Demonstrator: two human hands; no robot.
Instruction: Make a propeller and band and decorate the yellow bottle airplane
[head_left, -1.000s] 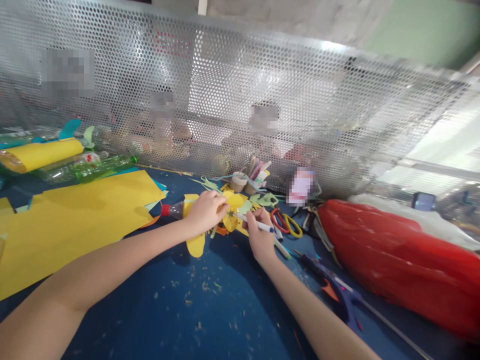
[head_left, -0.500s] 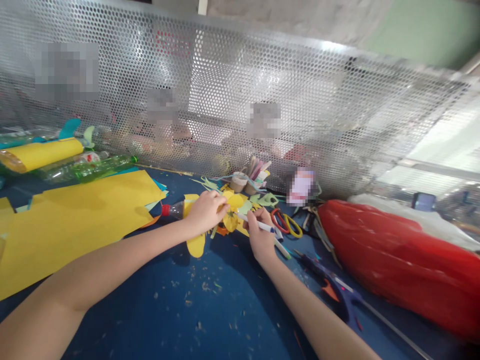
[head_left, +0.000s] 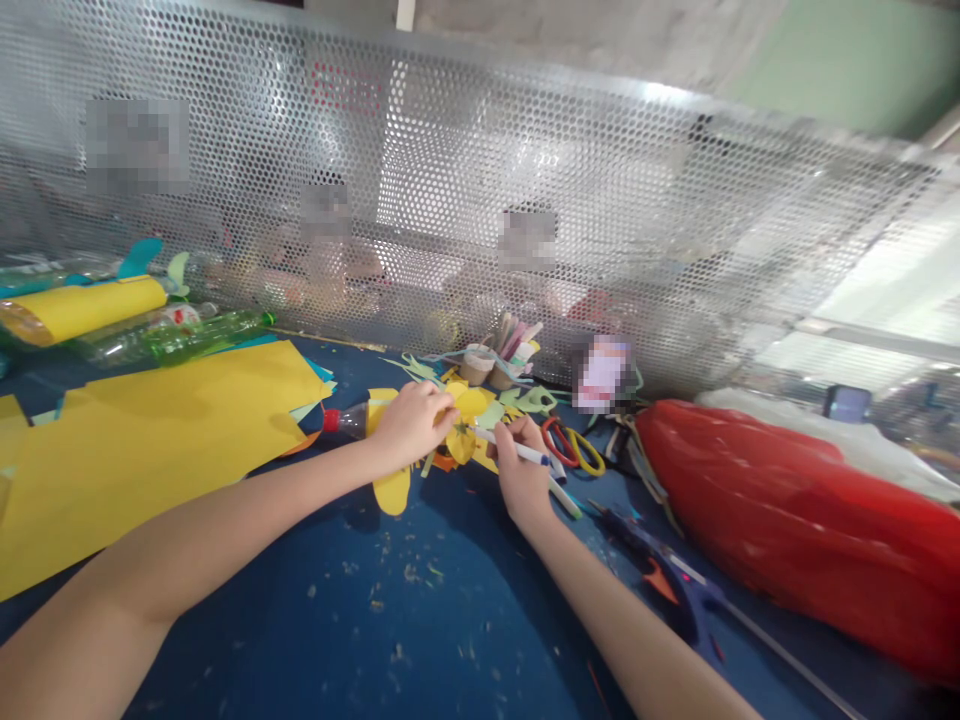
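My left hand (head_left: 409, 422) is closed over a clear plastic bottle (head_left: 346, 418) with a red cap, which lies on the blue table and is covered with yellow paper petals (head_left: 465, 420). My right hand (head_left: 517, 470) grips a white pen (head_left: 511, 446) with a blue end. The pen's tip touches the yellow paper just right of my left fingers. A yellow petal (head_left: 393, 490) hangs below my left wrist.
Large yellow paper sheets (head_left: 142, 440) lie at the left, with bottles (head_left: 180, 335) behind them. Scissors (head_left: 570, 445) with red and yellow handles, a glue gun (head_left: 660, 570) and a red plastic bag (head_left: 795, 520) sit at the right. A perforated metal screen (head_left: 480, 200) closes the far side; people sit behind it.
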